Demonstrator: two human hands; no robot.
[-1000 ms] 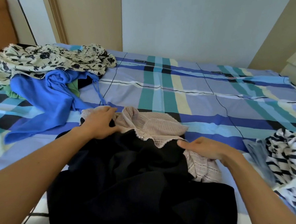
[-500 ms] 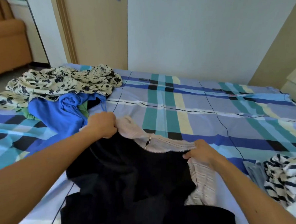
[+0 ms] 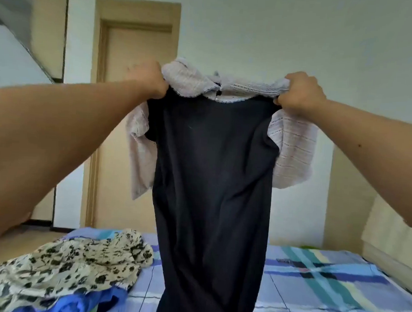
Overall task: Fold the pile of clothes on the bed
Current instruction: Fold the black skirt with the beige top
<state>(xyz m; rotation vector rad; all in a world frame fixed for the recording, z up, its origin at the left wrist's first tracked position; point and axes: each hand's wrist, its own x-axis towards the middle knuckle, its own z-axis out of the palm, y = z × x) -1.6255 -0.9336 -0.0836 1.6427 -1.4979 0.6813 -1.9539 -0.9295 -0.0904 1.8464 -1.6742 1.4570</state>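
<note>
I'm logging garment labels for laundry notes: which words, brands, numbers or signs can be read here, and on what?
No text can be read.
Small dark mark on the plaid bedsheet: possibly print, too small and blurred to read.
Dark dress with lace collar: no label or print shows.
Floral garment: pattern only, no words.

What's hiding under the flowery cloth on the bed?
A blue garment pokes out from beneath the flowery cloth, on the checked bed. Anything else under it is covered, so I cannot tell.
</note>
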